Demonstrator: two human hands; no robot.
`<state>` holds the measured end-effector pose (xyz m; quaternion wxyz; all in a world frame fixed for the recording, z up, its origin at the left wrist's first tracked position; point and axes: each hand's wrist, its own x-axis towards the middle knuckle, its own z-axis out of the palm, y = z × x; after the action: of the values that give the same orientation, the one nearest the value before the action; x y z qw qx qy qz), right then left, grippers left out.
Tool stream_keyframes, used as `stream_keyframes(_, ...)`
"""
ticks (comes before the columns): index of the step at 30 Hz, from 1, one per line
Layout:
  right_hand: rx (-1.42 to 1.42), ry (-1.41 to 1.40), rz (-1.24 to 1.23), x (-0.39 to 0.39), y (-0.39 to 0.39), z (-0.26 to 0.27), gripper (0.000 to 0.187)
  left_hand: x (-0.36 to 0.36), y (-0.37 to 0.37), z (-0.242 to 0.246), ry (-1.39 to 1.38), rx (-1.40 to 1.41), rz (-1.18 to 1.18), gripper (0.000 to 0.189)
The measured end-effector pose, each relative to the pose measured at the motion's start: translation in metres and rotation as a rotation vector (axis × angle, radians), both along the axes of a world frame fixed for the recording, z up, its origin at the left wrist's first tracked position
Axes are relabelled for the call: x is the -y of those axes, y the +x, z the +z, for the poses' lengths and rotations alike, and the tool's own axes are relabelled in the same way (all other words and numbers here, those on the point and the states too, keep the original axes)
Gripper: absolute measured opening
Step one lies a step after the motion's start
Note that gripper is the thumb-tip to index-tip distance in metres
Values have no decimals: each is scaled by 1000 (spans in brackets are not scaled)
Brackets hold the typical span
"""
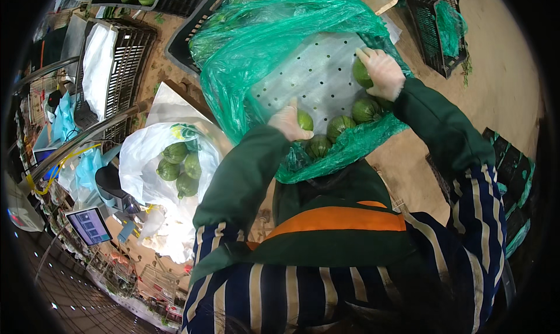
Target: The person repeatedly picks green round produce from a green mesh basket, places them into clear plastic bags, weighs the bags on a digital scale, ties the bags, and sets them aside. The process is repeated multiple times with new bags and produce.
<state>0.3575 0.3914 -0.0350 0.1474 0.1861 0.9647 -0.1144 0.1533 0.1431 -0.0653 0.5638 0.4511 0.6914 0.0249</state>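
Before me is a container lined with green plastic film, with a white perforated sheet inside it. My left hand, in a thin pale glove, grips a round green squash at the sheet's near left. At the far right, my right hand, gloved likewise, has its fingers spread around another round green squash. Between the hands, several more round squashes sit along the near side, against the film. The palm sides of both hands are hidden.
Left of me, a white plastic bag holds several round green squashes. A metal rail and a screen lie beyond it. Black plastic crates stand at the left and far right.
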Motion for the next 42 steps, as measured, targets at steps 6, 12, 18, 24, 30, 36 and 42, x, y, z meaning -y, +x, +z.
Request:
stream_keyframes(6, -225, -1595, -740, 30, 2, 76, 68, 41, -42, 102, 647, 571, 721, 121)
stream_keyframes(12, -476, -2226, -414, 136, -72, 82, 108, 120, -45, 118, 1020, 1387, 1079, 122)
stream_keyframes(18, -256, -2446, -193, 230, -166, 94, 125, 229, -75, 119, 1296, 1428, 1025, 110)
stream_keyframes(24, -270, -2401, -318, 323, -234, 78, 102, 342, -102, 124, 1097, 983, 1440, 102)
stream_keyframes(30, 57, -1825, -366, 403, -312, 53, 54, 440, -126, 90, 621, 246, 1809, 61)
stream_keyframes(36, -29, -945, 80, 471, -368, 30, 79, 488, -152, 59, 693, 424, 2017, 49)
stream_keyframes(42, -128, -553, 214, 492, -360, 35, 73, 503, -113, 48, 248, 358, 1803, 64)
